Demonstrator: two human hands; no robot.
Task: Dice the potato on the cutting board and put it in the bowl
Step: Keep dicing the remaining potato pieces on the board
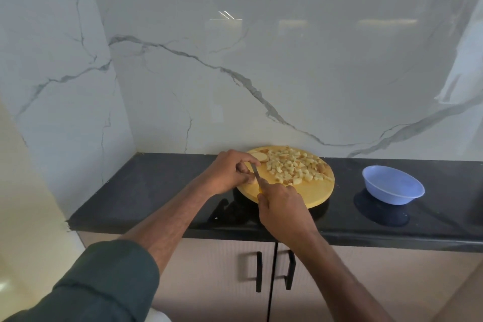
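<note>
— Where's the potato?
— Pale cubes (292,167) heaped on the round wooden board (311,192); the left hand (230,171) pinches a small piece at its near-left edge.
— The knife (257,176)?
— Gripped by the right hand (282,206) — thin blade against that piece. The smooth blue plastic bowl (393,188) sits well apart, right.

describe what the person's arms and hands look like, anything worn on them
Both hands are bare: no gloves, and no rings or watch that I can see. The left hand comes from a bare forearm with a dark green sleeve pushed up near the elbow. The right hand and forearm are bare to the frame edge; no sleeve shows.
</note>
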